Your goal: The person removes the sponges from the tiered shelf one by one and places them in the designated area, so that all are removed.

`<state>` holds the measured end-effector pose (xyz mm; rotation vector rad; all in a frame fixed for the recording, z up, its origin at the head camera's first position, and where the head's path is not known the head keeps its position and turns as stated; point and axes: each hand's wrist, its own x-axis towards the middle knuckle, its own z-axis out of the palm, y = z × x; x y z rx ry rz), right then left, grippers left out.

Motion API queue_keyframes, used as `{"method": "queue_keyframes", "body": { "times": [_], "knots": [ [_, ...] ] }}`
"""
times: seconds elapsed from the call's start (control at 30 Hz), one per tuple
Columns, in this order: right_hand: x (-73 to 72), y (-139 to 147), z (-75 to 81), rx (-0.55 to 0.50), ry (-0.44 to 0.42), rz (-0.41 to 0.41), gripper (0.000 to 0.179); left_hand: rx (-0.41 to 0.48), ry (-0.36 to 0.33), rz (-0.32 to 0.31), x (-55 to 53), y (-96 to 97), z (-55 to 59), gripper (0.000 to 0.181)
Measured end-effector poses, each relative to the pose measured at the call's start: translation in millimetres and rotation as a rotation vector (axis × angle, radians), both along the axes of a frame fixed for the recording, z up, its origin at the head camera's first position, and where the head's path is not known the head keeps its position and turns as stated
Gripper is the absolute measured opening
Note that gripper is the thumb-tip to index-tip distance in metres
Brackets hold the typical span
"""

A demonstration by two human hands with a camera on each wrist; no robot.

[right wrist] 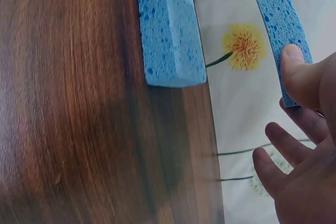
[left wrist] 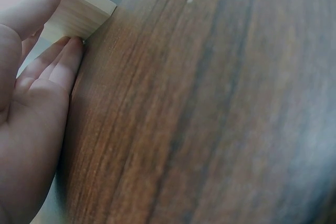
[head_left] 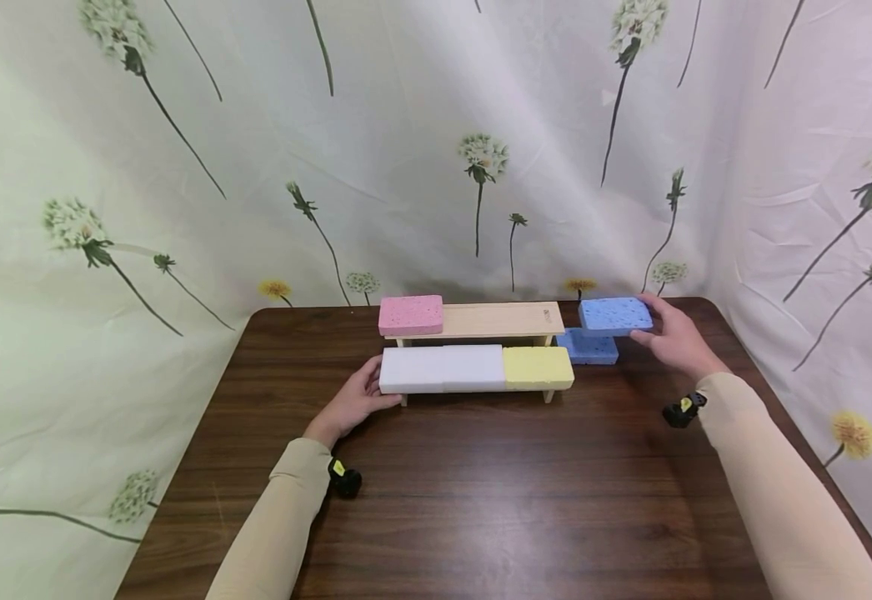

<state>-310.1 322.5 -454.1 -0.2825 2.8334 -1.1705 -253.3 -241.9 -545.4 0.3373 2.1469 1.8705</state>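
Note:
My right hand (head_left: 674,337) pinches a blue sponge (head_left: 615,315) between thumb and fingers, raised above the table. The lower fingers spread free of it in the right wrist view. A second blue sponge (head_left: 588,347) lies on the table below, beside the stands. My left hand (head_left: 355,397) rests at the left end of the front wooden stand, its fairly straight fingertips against the stand's leg (left wrist: 79,14). Two white blocks (head_left: 442,369) and a yellow sponge (head_left: 537,367) sit in a row on that stand. A pink sponge (head_left: 411,314) lies on the rear stand's left end.
Behind the front row, the rear wooden stand (head_left: 499,318) shows bare wood right of the pink sponge. Both stands are on a dark wood table (head_left: 511,500). A flower-patterned cloth (head_left: 406,167) hangs along its back and sides.

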Motion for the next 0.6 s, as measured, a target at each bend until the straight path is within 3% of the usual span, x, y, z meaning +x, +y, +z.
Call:
{"method": "queue_keyframes", "body": {
  "times": [0.6],
  "knots": [
    [-0.6, 26.4, -22.3, 0.015, -0.013, -0.066, 0.07, 0.0, -0.001, 0.02, 3.2, 2.2, 3.0, 0.085]
  ]
}}
